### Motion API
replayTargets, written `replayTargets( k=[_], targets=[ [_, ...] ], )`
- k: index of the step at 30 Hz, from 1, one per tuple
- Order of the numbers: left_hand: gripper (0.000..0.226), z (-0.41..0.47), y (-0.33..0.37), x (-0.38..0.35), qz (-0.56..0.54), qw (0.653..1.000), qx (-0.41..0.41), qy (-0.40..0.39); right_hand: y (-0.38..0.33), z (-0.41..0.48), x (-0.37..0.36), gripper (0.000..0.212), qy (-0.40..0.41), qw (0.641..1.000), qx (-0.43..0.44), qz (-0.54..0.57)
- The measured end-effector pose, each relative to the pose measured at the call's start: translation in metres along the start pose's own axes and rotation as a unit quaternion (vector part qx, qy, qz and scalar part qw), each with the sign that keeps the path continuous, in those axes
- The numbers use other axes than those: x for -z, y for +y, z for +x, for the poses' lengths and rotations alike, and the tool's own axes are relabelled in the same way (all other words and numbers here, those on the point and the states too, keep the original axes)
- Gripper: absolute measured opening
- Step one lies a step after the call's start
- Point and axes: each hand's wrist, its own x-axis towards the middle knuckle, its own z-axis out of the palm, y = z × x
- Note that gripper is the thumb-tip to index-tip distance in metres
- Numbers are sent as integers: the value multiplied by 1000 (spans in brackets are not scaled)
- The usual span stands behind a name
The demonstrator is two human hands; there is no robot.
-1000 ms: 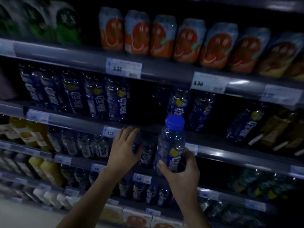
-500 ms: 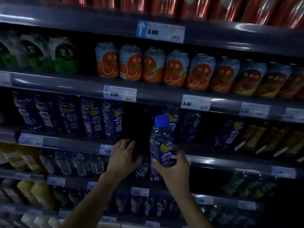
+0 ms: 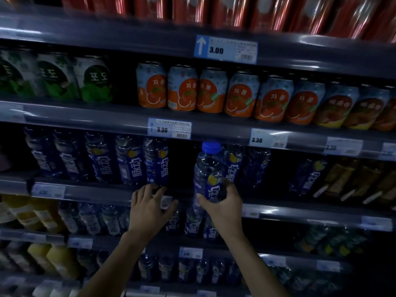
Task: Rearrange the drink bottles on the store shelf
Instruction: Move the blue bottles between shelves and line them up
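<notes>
My right hand [image 3: 222,202] grips a clear drink bottle [image 3: 209,172] with a blue cap and blue label, upright, in front of a dark gap in the row on the middle shelf [image 3: 102,191]. Left of the gap stand several matching blue-label bottles [image 3: 132,161]; more of them [image 3: 233,166] stand right behind the held bottle. My left hand [image 3: 150,204] is spread with straight fingers at the shelf's front edge, just below the nearest bottle of the left row, holding nothing.
Orange cans [image 3: 182,88] and green cans [image 3: 94,80] fill the shelf above, red cans [image 3: 214,9] the top shelf. Price tags [image 3: 169,128] line the shelf fronts. Lower shelves hold smaller blue bottles [image 3: 192,224] and yellow juice bottles [image 3: 51,258].
The view has tilted upward, bringing higher shelves into sight. My right hand has lifted the bottle toward the gap in the middle shelf; my left hand stays at the shelf edge.
</notes>
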Motion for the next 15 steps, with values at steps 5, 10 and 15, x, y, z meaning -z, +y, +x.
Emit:
replayTargets(
  k=[5,10,15],
  targets=[
    [76,0,-3,1,-6,1000,6,-11,-3,9,-9,57,3,1000,-11,-11],
    [72,0,-3,3,-21,999,15,-19,-7,22,-14,89,5,999,-48,-17],
    [59,1,-4,2,-34,999,26,-22,-16,34,-16,92,34,998,-48,5]
  ],
)
